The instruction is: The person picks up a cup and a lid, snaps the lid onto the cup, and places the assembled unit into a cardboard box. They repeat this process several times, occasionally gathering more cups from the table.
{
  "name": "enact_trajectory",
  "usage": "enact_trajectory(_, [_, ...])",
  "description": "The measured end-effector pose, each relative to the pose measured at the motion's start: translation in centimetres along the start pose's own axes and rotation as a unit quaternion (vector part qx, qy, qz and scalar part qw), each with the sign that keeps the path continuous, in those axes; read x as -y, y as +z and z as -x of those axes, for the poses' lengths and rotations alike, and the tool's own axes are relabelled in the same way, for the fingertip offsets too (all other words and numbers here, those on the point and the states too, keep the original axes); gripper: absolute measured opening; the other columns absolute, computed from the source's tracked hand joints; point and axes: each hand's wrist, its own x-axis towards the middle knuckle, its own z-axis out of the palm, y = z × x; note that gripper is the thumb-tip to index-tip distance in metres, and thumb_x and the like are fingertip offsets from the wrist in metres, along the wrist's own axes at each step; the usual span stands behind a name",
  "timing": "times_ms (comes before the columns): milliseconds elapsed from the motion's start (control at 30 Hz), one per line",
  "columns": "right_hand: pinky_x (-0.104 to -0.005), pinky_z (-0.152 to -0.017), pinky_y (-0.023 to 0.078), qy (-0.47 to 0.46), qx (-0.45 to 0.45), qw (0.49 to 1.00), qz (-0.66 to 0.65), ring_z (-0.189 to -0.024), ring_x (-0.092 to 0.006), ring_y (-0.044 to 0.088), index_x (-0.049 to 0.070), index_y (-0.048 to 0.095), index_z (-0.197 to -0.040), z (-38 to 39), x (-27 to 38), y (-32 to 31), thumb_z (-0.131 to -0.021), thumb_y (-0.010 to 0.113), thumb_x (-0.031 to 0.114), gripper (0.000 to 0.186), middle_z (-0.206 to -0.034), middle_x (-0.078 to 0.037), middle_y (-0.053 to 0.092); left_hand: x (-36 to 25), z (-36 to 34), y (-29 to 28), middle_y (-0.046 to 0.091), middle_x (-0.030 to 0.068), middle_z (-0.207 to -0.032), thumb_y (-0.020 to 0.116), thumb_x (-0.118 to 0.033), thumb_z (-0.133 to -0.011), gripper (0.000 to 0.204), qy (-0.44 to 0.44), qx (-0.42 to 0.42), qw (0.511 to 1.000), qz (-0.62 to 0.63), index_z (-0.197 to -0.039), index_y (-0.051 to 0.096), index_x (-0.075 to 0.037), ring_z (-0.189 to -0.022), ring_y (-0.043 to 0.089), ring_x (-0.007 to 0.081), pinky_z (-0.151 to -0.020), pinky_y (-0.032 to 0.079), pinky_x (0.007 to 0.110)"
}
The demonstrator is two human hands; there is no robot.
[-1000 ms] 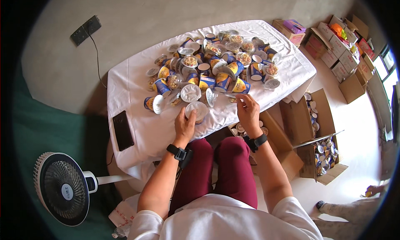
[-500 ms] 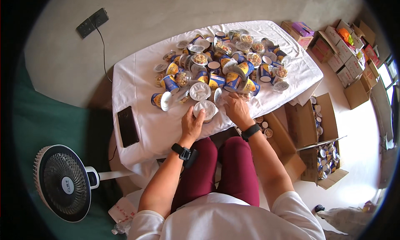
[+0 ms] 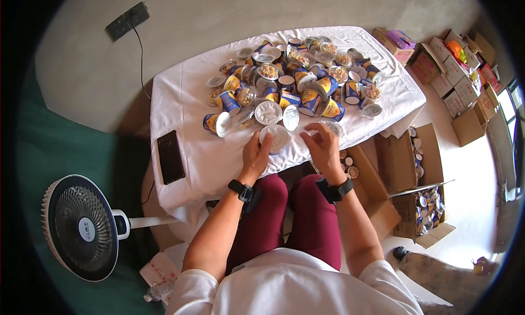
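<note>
At the table's near edge, my left hand (image 3: 256, 157) grips a round plastic cup (image 3: 278, 139) with a pale flat top, its thumb lying on the rim. My right hand (image 3: 325, 148) hovers just right of this cup, fingers curled, thumb and forefinger slightly apart with nothing visible between them. A clear round cup (image 3: 332, 127) lies partly hidden behind the right fingers. Just beyond the left hand, a white-topped cup (image 3: 268, 113) and a tilted one (image 3: 291, 118) border a heap of blue-and-yellow paper cups (image 3: 228, 103) and clear cups of popcorn-like pieces (image 3: 268, 71).
A white cloth covers the table (image 3: 191, 107); a dark phone (image 3: 171, 157) lies at its left. A fan (image 3: 82, 227) stands lower left. Open cartons (image 3: 407, 165) of cups are at the right, with stacked boxes (image 3: 451, 77) behind. A power strip (image 3: 127, 21) hangs on the wall.
My right hand has drawn back from the heap's near edge toward me and slightly right. The left hand's cup has shifted a little right and tilted.
</note>
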Motion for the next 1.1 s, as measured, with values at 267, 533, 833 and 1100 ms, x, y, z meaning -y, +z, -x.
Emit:
enact_trajectory(267, [-0.0381,-0.069,0.05,-0.202,0.033,0.966,0.157,-0.078,-0.0313,0.06,0.004,0.065,-0.095,-0.3,1.5,4.7,-0.078,0.066,0.012,0.018,-0.093,-0.01,0.065,1.0,-0.1,0.4,0.063,0.0133,-0.081,0.044,-0.036,-0.097,0.039,-0.04,0.025,0.999,-0.013,-0.097,0.06,-0.001,-0.073,0.059,0.0187,-0.066,0.045,0.033])
enact_trajectory(533, [-0.0412,-0.09,0.042,-0.14,-0.064,0.971,0.184,-0.103,-0.0345,0.053,0.003,0.064,-0.099,-0.2,-3.0,-1.9,-0.076,0.065,0.007,0.023,-0.109,-0.014,0.06,0.9,-0.4,0.6,0.065,0.0124,-0.081,0.051,-0.036,-0.094,0.037,-0.019,0.012,0.999,0.04,-0.095,0.061,-0.001,-0.075,0.061,0.0195,-0.066,0.046,0.034])
enact_trajectory(833, [-0.0413,-0.084,0.045,-0.171,-0.068,0.939,0.29,-0.095,-0.0338,0.057,0.005,0.067,-0.094,1.2,-5.1,-4.0,-0.077,0.065,0.009,0.017,-0.097,-0.008,0.065,0.9,-0.5,0.4,0.065,0.0158,-0.091,0.047,-0.041,-0.094,0.043,-0.045,0.037,0.998,0.014,-0.1,0.059,0.0,-0.084,0.061,0.0263,-0.075,0.046,0.037])
enact_trajectory(1100, [-0.0253,-0.055,0.053,0.095,-0.075,0.959,-0.257,-0.066,-0.0176,0.066,-0.005,0.062,-0.104,0.6,-2.0,-1.1,-0.096,0.052,0.021,0.029,-0.087,-0.011,0.067,0.3,-0.4,-0.4,0.064,0.0173,-0.094,0.033,-0.053,-0.096,0.06,-0.102,0.061,0.993,0.002,-0.103,0.058,0.001,-0.09,0.06,0.0263,-0.079,0.044,0.035])
